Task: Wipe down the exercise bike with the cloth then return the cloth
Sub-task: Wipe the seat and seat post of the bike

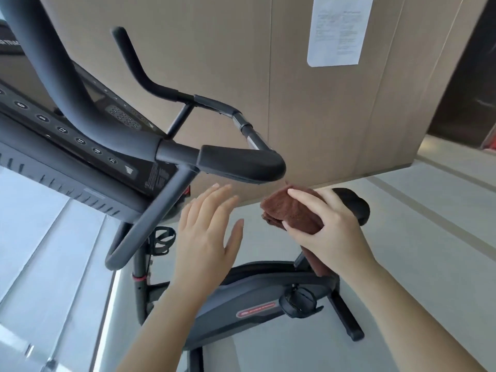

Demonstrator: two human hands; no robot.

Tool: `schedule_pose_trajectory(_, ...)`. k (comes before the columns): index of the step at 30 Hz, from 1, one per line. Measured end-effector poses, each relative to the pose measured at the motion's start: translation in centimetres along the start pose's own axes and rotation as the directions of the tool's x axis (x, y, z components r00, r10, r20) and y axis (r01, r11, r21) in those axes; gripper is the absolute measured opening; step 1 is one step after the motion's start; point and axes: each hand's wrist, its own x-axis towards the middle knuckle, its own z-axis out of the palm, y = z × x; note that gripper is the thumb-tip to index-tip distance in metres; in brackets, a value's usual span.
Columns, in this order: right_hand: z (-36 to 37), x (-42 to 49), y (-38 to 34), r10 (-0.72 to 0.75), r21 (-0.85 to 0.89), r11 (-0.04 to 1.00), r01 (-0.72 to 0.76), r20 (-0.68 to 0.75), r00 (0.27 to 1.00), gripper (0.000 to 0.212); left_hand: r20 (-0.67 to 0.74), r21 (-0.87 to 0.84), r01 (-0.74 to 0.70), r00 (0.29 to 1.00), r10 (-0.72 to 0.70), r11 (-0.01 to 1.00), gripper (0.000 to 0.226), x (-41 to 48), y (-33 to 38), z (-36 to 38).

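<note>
Wood-toned panelling (308, 103) fills the space beyond both hands, with one sheet of paper (338, 28) stuck high on it. One exercise bike (249, 296) stands below and ahead of the hands. Its console (80, 130) lies up to the left of the left hand, and its near handlebar grip (241, 162) is just above the fingertips of both. One saddle (354, 205) shows just behind the right hand. The left hand (204, 237) hovers flat with fingers straight and spread, holding nothing, probably ready to steady the bar. The right hand (332, 232) grips the one brown cloth (292, 213), folded into a thick pad with a tail hanging under the palm. The folding likely gives a firm wiping face. The cloth sits just beneath the grip, apart from it as far as I can tell. One pedal (299, 302) shows below the right wrist.
</note>
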Motion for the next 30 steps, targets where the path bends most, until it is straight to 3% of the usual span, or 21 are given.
schedule_pose_trajectory(9, -4.8, -5.0, 9.2, 0.205, -0.054, 0.977, -0.207, -0.034, 0.978, 0.05, 0.129, -0.135, -0.027, 0.991, 0.044, 0.99, 0.026, -0.7, 7.9, 9.4)
schedule_pose_trajectory(16, -10.0, -5.7, 20.8, 0.305, -0.127, 0.944, -0.305, -0.018, 0.952, 0.05, 0.257, -0.242, 0.132, 0.964, -0.067, 0.961, 0.026, 2.6, 16.2, 20.2)
schedule_pose_trajectory(20, -11.8, -5.5, 26.5, 0.363, -0.106, 0.926, -0.363, -0.023, 0.932, 0.051, 0.298, -0.239, 0.131, 0.953, -0.056, 0.962, 0.027, 4.3, 19.8, 25.3)
schedule_pose_trajectory(30, -9.5, -5.1, 34.6, 0.416, -0.078, 0.908, -0.411, 0.062, 0.907, 0.05, 0.42, -0.175, 0.218, 0.899, -0.127, 0.96, 0.031, 4.3, 18.8, 33.9)
